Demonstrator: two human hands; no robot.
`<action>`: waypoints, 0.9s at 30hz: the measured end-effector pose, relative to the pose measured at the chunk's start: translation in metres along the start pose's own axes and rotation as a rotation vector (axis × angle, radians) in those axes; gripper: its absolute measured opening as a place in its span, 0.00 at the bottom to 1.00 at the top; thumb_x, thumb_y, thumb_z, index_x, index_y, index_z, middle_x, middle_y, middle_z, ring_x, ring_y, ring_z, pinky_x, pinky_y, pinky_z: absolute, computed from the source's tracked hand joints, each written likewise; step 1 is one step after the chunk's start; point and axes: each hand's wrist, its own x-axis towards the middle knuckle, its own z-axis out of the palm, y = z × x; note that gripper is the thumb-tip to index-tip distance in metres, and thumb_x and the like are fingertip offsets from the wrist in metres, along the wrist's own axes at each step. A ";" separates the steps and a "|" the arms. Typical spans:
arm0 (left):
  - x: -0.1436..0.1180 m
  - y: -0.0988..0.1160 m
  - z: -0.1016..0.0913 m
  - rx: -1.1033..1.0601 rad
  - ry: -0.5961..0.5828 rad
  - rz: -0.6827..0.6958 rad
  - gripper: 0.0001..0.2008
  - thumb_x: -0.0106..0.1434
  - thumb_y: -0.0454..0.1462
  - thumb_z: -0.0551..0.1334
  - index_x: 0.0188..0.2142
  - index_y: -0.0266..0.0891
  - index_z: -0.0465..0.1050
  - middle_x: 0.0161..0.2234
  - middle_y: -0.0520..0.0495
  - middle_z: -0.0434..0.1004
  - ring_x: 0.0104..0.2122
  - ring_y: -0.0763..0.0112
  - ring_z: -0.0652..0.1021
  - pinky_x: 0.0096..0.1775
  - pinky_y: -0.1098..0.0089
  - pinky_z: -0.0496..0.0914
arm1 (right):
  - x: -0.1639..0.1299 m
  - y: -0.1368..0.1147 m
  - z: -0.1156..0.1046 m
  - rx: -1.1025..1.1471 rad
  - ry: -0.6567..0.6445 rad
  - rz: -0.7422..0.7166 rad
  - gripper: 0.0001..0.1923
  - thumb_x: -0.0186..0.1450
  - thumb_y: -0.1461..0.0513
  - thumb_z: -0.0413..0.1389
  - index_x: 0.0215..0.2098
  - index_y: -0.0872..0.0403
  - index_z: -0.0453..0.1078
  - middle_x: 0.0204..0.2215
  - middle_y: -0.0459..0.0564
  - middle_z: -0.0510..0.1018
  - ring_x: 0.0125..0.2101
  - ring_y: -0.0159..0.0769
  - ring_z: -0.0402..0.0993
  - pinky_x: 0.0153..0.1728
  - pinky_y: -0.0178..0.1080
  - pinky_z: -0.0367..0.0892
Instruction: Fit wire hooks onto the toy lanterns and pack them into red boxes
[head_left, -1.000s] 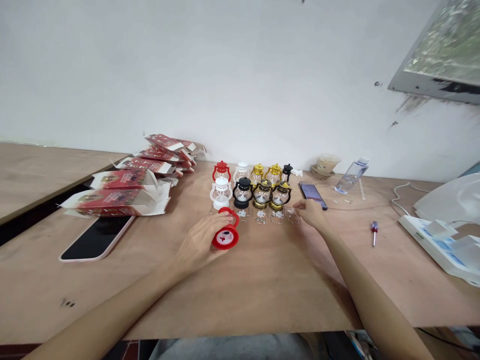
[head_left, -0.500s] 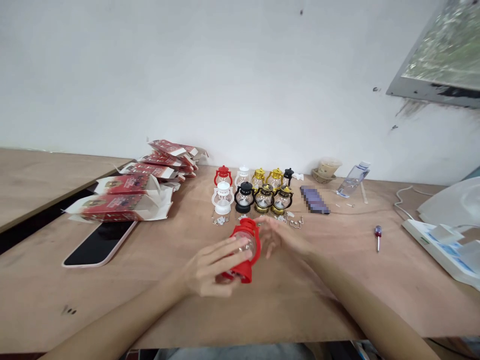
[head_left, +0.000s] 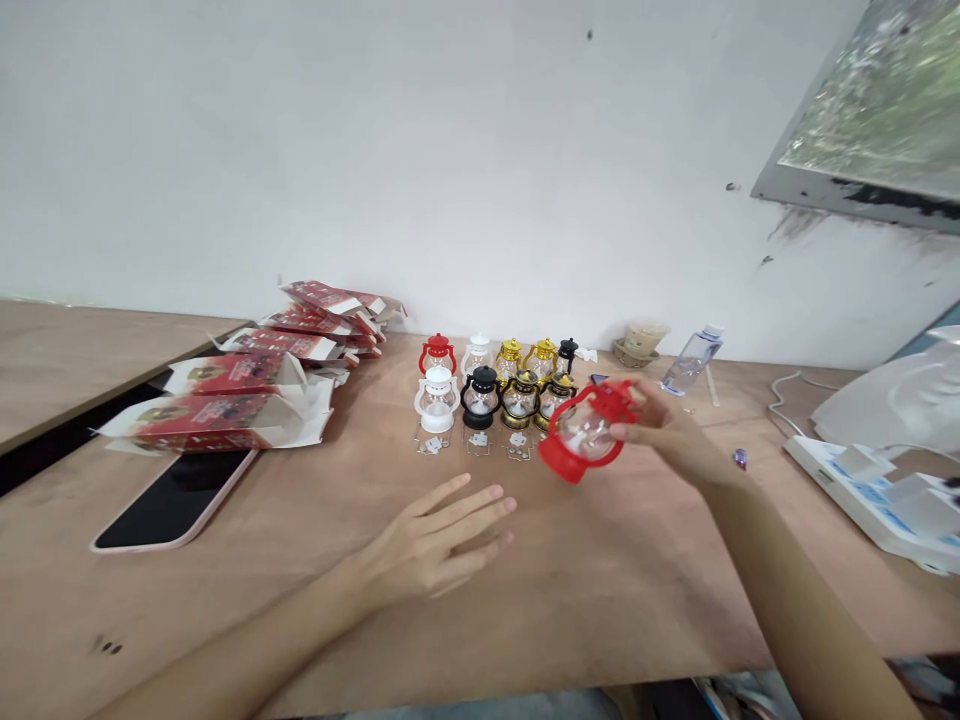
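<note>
A red lantern (head_left: 586, 432) with a clear globe is tilted above the table, its top gripped by my right hand (head_left: 654, 425). My left hand (head_left: 446, 540) is empty over the front middle of the table, its fingers stretched out and apart. Behind the hands stand small lanterns in two rows. A white lantern (head_left: 437, 400) and a black lantern (head_left: 480, 398) are in the near row, beside dark-and-gold ones (head_left: 519, 400). Another red lantern (head_left: 437, 356) stands at the back left. Thin wire handles with small white pieces (head_left: 478, 442) lie before the near row.
Red printed cartons (head_left: 217, 420) are piled at the left, with a phone (head_left: 176, 500) in front. A clear bottle (head_left: 691, 360) and a cup (head_left: 643, 340) stand at the back right. A screwdriver (head_left: 740, 458) and a white power strip (head_left: 862, 500) lie to the right.
The red lantern has passed from my left hand to my right and moved right, toward the end of the near row. My left hand has let go and spread its fingers.
</note>
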 end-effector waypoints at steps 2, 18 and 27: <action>-0.005 -0.001 0.007 -0.063 -0.046 -0.046 0.13 0.62 0.32 0.54 0.46 0.40 0.69 0.52 0.45 0.71 0.57 0.67 0.66 0.61 0.60 0.54 | 0.005 -0.006 -0.029 -0.172 0.170 0.008 0.28 0.49 0.56 0.66 0.45 0.50 0.64 0.40 0.50 0.77 0.39 0.40 0.74 0.36 0.40 0.70; -0.010 0.000 0.019 -0.423 -0.415 -0.320 0.11 0.62 0.31 0.53 0.43 0.42 0.67 0.44 0.48 0.72 0.45 0.68 0.71 0.48 0.67 0.63 | 0.065 0.062 -0.042 -0.684 0.309 0.099 0.26 0.53 0.56 0.60 0.48 0.56 0.63 0.40 0.56 0.76 0.37 0.42 0.74 0.39 0.44 0.68; -0.009 0.001 0.021 -0.432 -0.380 -0.335 0.10 0.62 0.31 0.54 0.42 0.42 0.66 0.43 0.48 0.72 0.43 0.69 0.72 0.47 0.68 0.62 | -0.018 0.132 -0.010 -0.783 0.379 0.118 0.39 0.52 0.42 0.56 0.53 0.58 0.60 0.51 0.65 0.68 0.53 0.57 0.63 0.52 0.57 0.59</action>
